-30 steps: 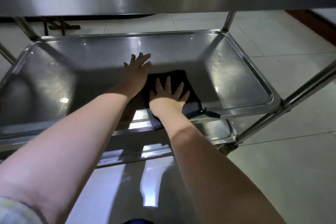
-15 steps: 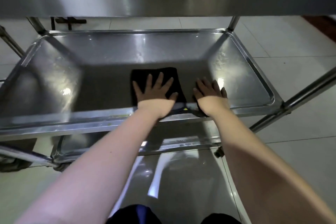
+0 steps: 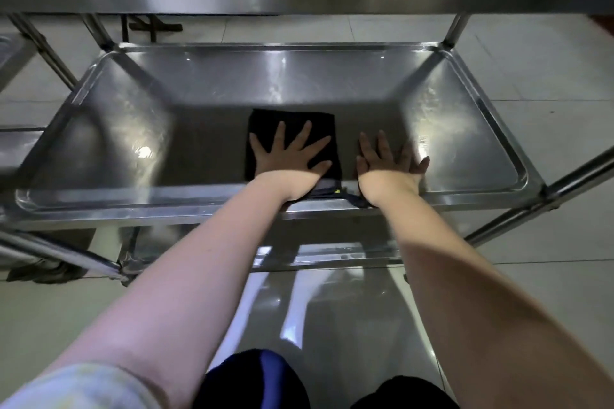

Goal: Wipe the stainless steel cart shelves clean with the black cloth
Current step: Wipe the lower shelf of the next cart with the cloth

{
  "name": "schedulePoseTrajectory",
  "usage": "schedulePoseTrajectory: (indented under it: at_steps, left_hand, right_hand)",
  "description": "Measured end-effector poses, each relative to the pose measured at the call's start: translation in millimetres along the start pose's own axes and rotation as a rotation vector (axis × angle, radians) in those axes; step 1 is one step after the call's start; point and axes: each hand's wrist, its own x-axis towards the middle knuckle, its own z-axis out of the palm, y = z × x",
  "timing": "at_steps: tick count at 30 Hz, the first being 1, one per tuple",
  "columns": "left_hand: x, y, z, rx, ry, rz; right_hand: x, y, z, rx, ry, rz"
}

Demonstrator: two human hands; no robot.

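Taking over from the right hand [image 3: 390, 166], now spread on bare steel beside it, the flat left hand [image 3: 289, 159] presses the black cloth [image 3: 292, 117] at the front edge of the middle shelf [image 3: 166, 204]; wiping likely heads left.

The scene was dim, with a broad shadow over the centre of the middle shelf [image 3: 199, 143] and bright glare patches toward its left and right ends. Pale streaks of reflected light lay at bottom centre. Wide-angle distortion bowed straight lines near the frame edges, and the fingers of the right hand [image 3: 390, 166] looked slightly blurred.
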Motion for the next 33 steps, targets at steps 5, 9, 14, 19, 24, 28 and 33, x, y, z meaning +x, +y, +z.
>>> schedulePoseTrajectory:
  at_steps: [5, 9, 14, 19, 24, 28, 33]
  left_hand:
    - [-10.5, 24.1, -2.2, -0.027, -0.056, 0.051]
    - [-44.2, -27.0, 1.7, -0.030, -0.032, 0.046]
    - [-50.5, -71.9, -4.6, -0.013, -0.063, -0.087]
    - [-50.1, -64.9, -3.4, -0.010, -0.053, -0.060]
    - [-53.0, -64.6, -3.7, -0.016, -0.041, -0.073]
    - [-41.8, -42.1, -7.7, -0.015, -0.093, -0.102]
    - [-48.9, -46.4, -7.8, -0.046, -0.081, -0.003]
  right_hand:
    - [1.8, 8.1, 1.8, 0.016, 0.019, -0.007]
    - [1.0, 7.1, 3.1, 0.009, 0.020, -0.014]
    - [-1.9, 0.8, 0.2, 0.000, 0.019, 0.003]
    - [-25.1, -52.7, 5.8, 0.052, -0.002, -0.189]
    - [-36.8, -80.8, 12.3, 0.046, 0.008, -0.267]
    - [-34.1, -75.1, 11.4, 0.031, 0.013, -0.254]
    - [-31.0, -65.0, 12.6, 0.062, 0.032, -0.251]
